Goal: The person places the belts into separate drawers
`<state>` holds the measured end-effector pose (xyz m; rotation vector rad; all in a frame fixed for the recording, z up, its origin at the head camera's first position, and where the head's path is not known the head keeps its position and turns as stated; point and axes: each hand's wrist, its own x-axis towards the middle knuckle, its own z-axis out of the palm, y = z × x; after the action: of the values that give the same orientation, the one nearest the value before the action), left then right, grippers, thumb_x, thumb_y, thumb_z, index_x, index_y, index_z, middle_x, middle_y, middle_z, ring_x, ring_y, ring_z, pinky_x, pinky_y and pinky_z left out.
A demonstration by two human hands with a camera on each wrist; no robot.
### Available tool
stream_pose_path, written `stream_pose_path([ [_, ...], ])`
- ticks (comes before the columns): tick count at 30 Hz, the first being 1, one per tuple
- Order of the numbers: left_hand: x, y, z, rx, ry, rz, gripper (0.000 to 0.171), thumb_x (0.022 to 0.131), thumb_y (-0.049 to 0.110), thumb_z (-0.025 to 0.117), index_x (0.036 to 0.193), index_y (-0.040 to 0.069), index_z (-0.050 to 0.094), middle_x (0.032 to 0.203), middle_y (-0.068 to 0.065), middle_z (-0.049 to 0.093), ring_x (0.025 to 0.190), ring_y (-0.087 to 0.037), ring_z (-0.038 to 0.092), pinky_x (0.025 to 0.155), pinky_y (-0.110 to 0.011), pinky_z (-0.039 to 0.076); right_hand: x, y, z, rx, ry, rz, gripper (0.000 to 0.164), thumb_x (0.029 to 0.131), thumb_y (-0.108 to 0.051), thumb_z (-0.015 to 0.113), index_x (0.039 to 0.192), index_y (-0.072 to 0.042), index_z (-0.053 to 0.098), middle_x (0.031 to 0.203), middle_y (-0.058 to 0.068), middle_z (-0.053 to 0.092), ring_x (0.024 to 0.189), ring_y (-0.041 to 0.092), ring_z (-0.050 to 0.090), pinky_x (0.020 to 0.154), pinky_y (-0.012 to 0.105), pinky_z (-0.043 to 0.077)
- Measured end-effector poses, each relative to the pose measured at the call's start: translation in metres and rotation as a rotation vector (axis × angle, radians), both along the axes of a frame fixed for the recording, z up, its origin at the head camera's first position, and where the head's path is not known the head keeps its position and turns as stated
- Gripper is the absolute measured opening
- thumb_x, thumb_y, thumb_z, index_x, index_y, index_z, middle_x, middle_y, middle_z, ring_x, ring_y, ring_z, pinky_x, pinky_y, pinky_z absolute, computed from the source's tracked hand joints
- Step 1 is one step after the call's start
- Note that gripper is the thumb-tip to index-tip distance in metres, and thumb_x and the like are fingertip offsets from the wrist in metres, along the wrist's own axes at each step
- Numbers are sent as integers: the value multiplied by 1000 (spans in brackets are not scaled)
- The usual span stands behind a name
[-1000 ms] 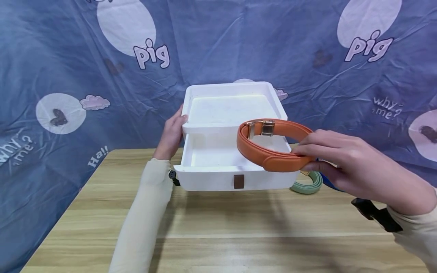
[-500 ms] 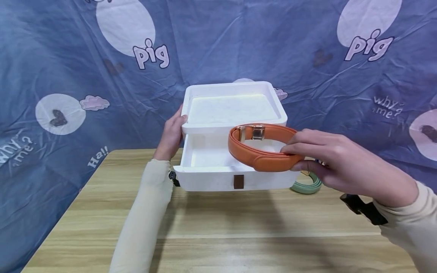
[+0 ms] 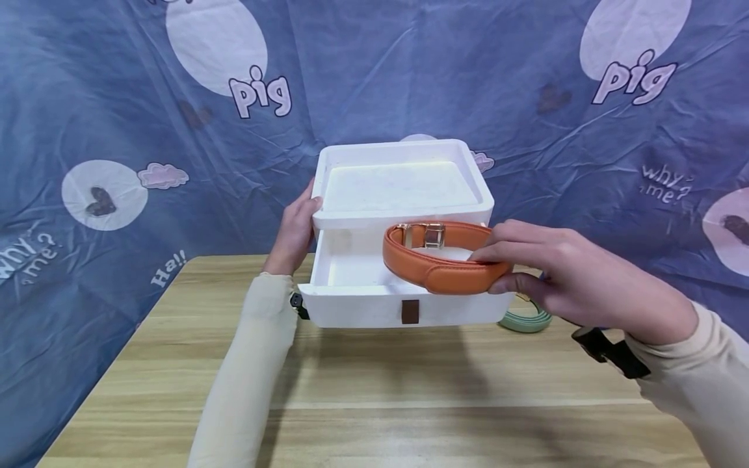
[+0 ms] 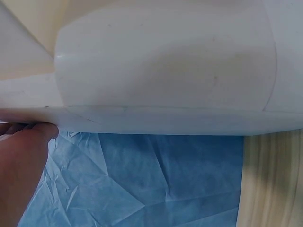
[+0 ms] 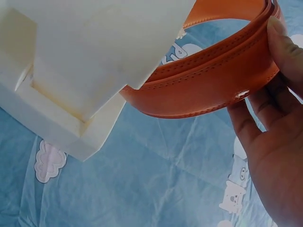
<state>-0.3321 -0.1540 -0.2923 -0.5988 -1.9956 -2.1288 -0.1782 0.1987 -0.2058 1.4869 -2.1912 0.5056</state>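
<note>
A white storage box with a shallow tray top stands with its drawer pulled out; a brown tab marks the drawer's front. My left hand grips the box's left side, thumb near the top rim, other fingers largely hidden. In the left wrist view its thumb meets the edge of the box. My right hand pinches a coiled orange belt between thumb and fingers, over the right part of the drawer. The belt's metal buckle faces the box. The right wrist view has the belt partly behind the white drawer.
A coiled green belt lies on the wooden table right of the drawer. Something blue beside it is mostly hidden by my right hand. A blue printed cloth hangs behind the table.
My right hand has carried the orange belt leftward and slightly down, further over the drawer. More of the green belt's right side shows. The left hand and the box have stayed put.
</note>
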Motion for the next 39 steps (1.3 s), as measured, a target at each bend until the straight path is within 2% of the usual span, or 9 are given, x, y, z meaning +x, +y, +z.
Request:
stream_pose_path([
  [5, 1, 1, 0, 6, 9, -5, 56, 101, 16, 40, 154, 5, 27, 159, 1, 25, 142, -8, 23, 112, -29, 25, -2, -3, -2, -16, -51, 31, 38, 101, -42, 47, 119, -15, 67, 108, -11, 58, 92, 4, 54, 73, 17, 43],
  [10, 2, 2, 0, -2, 16, -11, 55, 101, 16, 39, 154, 6, 27, 159, 0, 25, 142, -9, 23, 112, -30, 25, -5, -6, -2, 8, -84, 11, 37, 99, -45, 47, 117, -18, 65, 108, -13, 59, 91, 3, 55, 75, 18, 45],
  [13, 1, 2, 0, -12, 16, -3, 55, 102, 16, 39, 155, 6, 26, 159, 1, 25, 142, -9, 23, 112, -30, 25, -8, -7, 0, 24, -93, -19, 24, 92, -27, 68, 114, -17, 66, 105, -13, 59, 89, 3, 55, 74, 17, 45],
  [15, 1, 2, 0, -15, 14, 3, 55, 102, 17, 39, 155, 6, 27, 159, 1, 25, 142, -8, 23, 112, -29, 25, -11, -8, 1, 33, -102, -47, 32, 83, -12, 78, 112, -17, 66, 103, -14, 59, 87, 3, 56, 73, 16, 45],
  [17, 1, 1, 0, -13, 15, 6, 55, 102, 17, 39, 155, 6, 27, 159, 1, 26, 142, -8, 23, 112, -29, 25, -14, -10, 2, 42, -116, -73, 46, 72, 4, 82, 110, -17, 67, 102, -14, 59, 85, 3, 56, 72, 16, 45],
  [25, 1, 1, 0, 7, 20, -9, 56, 101, 16, 39, 155, 6, 26, 159, 0, 25, 142, -10, 23, 112, -30, 25, -24, -15, -2, 66, -192, -122, 42, 74, 4, 81, 107, -18, 67, 100, -15, 60, 84, 5, 56, 70, 23, 49],
  [33, 1, 1, 0, -18, 7, 8, 56, 102, 19, 40, 155, 9, 27, 159, 3, 26, 142, -8, 23, 112, -32, 26, -31, -20, -10, 74, -208, -147, 37, 78, 2, 79, 110, -15, 68, 104, -11, 60, 86, 6, 56, 71, 30, 50],
  [39, 0, 0, -1, -6, 21, -10, 56, 101, 17, 40, 155, 9, 27, 159, 2, 25, 142, -10, 24, 112, -33, 26, -36, -24, -18, 88, -202, -164, 35, 79, 2, 78, 109, -11, 67, 105, -6, 61, 88, 9, 56, 73, 33, 50],
])
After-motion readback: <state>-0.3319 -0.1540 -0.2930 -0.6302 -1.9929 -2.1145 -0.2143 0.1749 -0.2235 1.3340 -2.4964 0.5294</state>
